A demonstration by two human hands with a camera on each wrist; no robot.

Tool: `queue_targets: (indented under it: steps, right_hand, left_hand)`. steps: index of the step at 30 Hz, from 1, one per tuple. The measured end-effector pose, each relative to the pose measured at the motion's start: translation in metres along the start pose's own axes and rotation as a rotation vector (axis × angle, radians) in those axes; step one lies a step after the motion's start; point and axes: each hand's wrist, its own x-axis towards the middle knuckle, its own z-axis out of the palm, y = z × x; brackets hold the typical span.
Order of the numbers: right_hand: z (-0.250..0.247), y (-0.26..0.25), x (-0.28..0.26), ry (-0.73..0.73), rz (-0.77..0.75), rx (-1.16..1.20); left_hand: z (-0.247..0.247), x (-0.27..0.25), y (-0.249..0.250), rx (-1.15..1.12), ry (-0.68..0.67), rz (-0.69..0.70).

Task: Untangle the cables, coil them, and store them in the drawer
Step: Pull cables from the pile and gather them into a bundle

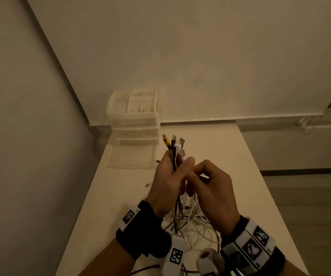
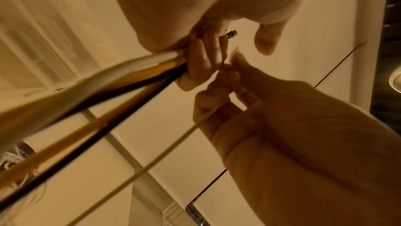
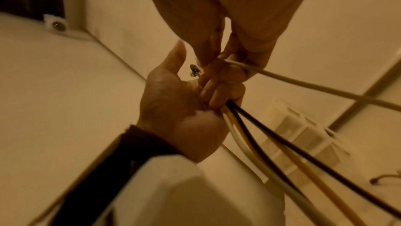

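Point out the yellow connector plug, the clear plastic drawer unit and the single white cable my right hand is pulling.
yellow connector plug [image 1: 166, 140]: head view, its yellow housing.
clear plastic drawer unit [image 1: 134, 124]: head view, front wall.
single white cable [image 3: 303, 84]: right wrist view, mid-length past the right hand.

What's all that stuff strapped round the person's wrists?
Both hands are bare, with no gloves or sleeves. The left wrist wears a wide black band carrying white tags printed with black square patterns. The right wrist wears a black band with a row of similar black-and-white tags, and a small grey rounded device sits beside it.
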Motion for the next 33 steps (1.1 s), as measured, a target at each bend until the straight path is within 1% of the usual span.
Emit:
queue_targets:
  steps: [2,5,7,11,15,17,19,22,24,25,27,29,31,33]
  right_hand:
    - [0.008,0.002,0.003,0.005,-0.001,-0.056]
    - [0.015,0.010,0.007,0.055,-0.015,-0.179]
    - [0.016,0.013,0.009,0.070,-0.036,-0.226]
    - [0.019,0.020,0.004,-0.047,-0.066,-0.326]
    - [0.018,0.053,0.001,-0.185,-0.137,-0.470]
    - [0.013,0.077,0.000,-0.247,-0.073,-0.456]
    - [0.005,0.100,0.000,-0.269,-0.001,-0.437]
    - [-0.009,0.124,0.003,-0.215,0.093,-0.418]
    - [-0.015,0.133,0.009,-0.173,0.168,-0.363]
    - [-0.016,0.134,0.012,-0.156,0.176,-0.346]
    - [-0.015,0.128,0.021,-0.125,0.148,-0.350]
    - [-0.011,0.110,0.032,-0.092,0.109,-0.347]
    - [-0.004,0.086,0.044,-0.100,0.041,-0.327]
    - [0.003,0.061,0.054,-0.135,-0.026,-0.267]
  left_hand:
    - [0.000,0.001,-0.003,0.043,0.032,-0.023]
    - [0.000,0.001,-0.005,0.069,0.096,-0.063]
    - [-0.004,0.004,-0.006,0.103,0.125,-0.039]
    - [-0.020,0.017,-0.004,0.150,0.191,0.048]
    - [-0.035,0.028,0.004,0.110,0.243,0.112]
    - [-0.045,0.035,0.010,0.041,0.290,0.130]
    - [-0.057,0.041,0.019,-0.013,0.305,0.124]
    - [-0.075,0.042,0.036,-0.117,0.320,0.103]
    - [-0.087,0.042,0.046,-0.128,0.321,0.138]
    - [-0.091,0.040,0.049,-0.111,0.302,0.152]
    - [-0.091,0.035,0.054,-0.003,0.227,0.156]
    - [-0.083,0.029,0.050,0.296,0.113,0.153]
    - [-0.072,0.026,0.033,0.548,-0.010,0.144]
    - [-0.065,0.027,0.009,0.684,-0.038,0.128]
